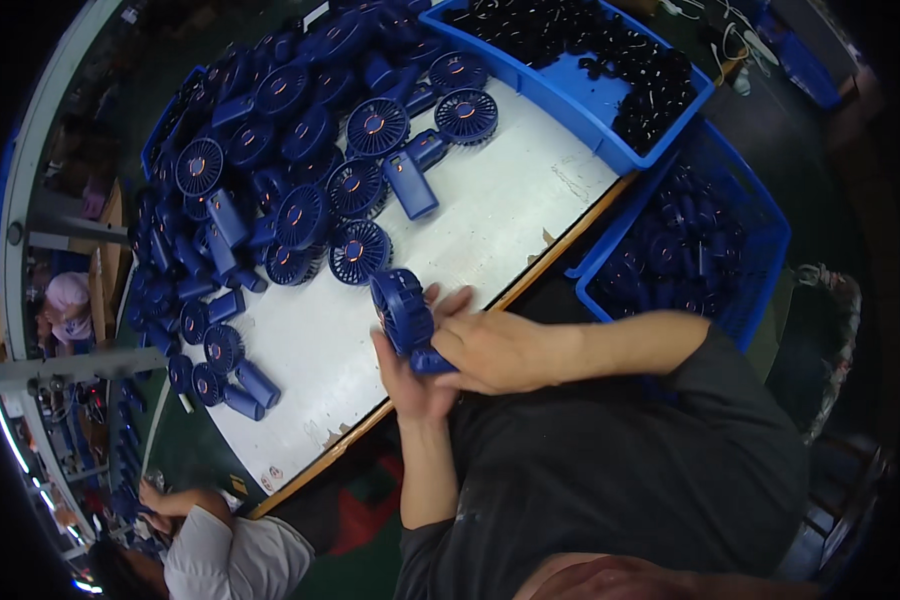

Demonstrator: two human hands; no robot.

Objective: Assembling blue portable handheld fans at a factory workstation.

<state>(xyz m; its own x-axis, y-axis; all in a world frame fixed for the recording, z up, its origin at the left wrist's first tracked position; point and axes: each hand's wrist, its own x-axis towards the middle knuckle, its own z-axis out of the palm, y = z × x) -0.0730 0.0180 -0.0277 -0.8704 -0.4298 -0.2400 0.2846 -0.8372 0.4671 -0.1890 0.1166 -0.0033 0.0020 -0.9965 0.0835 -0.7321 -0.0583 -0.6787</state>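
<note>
A dark blue handheld fan (402,308) is between my two hands at the near edge of the white table, its round grille tilted toward the left. My left hand (416,385) closes on it from below and the left. My right hand (495,350) wraps over its handle from the right, hiding part of it. Just beyond, more fans of the same kind lie on the table, the nearest a fan (360,251) with its grille up. One fan (408,183) lies apart with its handle toward me.
A big heap of blue fans (305,130) covers the far left of the white table (515,200). At the back right stands a blue tray (530,85) of small black parts. A blue crate (765,255) of fans sits beside the table, lower right. Another person (225,550) works at lower left.
</note>
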